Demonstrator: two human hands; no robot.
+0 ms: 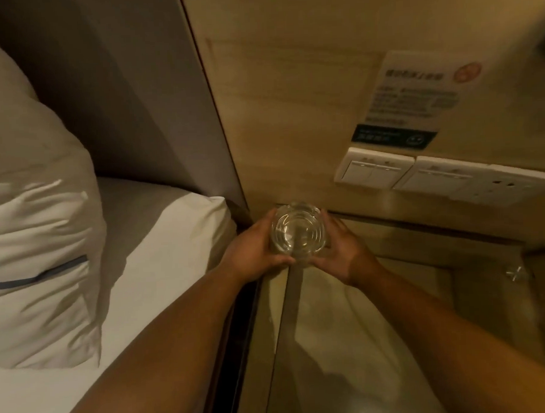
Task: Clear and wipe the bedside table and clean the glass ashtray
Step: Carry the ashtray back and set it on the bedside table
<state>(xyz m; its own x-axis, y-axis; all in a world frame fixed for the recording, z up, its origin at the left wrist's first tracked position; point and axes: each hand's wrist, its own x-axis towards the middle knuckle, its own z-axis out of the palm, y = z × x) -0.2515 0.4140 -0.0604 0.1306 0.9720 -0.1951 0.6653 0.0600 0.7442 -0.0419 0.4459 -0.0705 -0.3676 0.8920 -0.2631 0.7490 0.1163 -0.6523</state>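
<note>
A round clear glass ashtray (pixel 298 230) is held between both my hands at the far left corner of the bedside table (pixel 401 263), close to the wall. My left hand (pixel 254 250) cups its left side with the thumb along the near rim. On the ashtray's right side my right hand (pixel 342 253) grips it with fingers wrapped around the edge. The ashtray looks empty and its opening faces up. The table has a glossy glass top that reflects the room, and I cannot tell whether the ashtray rests on it or hovers just above.
A bed with white sheet (pixel 161 264) and a bunched pillow (pixel 39 247) lies left of the table. On the wooden wall behind are light switches (pixel 372 170), a socket panel (pixel 482 181) and a printed notice (pixel 416 100). A small metal fitting (pixel 514 273) shows at the table's right.
</note>
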